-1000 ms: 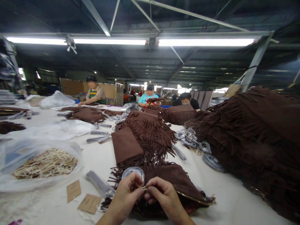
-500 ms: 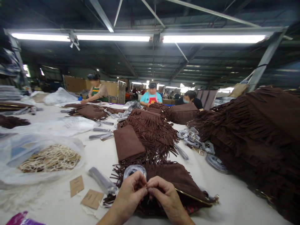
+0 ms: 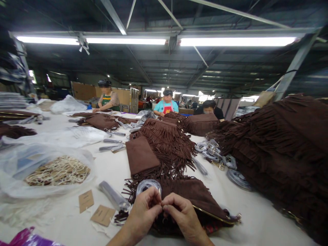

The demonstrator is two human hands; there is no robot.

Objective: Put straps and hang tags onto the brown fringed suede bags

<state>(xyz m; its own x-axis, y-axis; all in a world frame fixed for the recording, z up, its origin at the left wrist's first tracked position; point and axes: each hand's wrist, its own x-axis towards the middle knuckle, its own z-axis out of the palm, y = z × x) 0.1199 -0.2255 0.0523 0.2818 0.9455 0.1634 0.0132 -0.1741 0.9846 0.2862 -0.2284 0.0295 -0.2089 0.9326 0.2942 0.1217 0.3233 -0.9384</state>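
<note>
Along the bottom edge of the frame, the left hand (image 3: 142, 213) and right hand (image 3: 182, 216) meet, their fingertips (image 3: 158, 199) pinching a small metal fitting (image 3: 162, 205), too small to make out exactly, above a brown suede fringed bag (image 3: 191, 195) with a gold zipper edge (image 3: 210, 215) on the white work table (image 3: 77, 232). A clear plastic ring (image 3: 148, 187) sits just beside the left hand, near a plastic-sleeved strap (image 3: 114, 196) and a kraft tag (image 3: 86, 201); a tall pile of fringed bags (image 3: 282, 143) rises at right.
</note>
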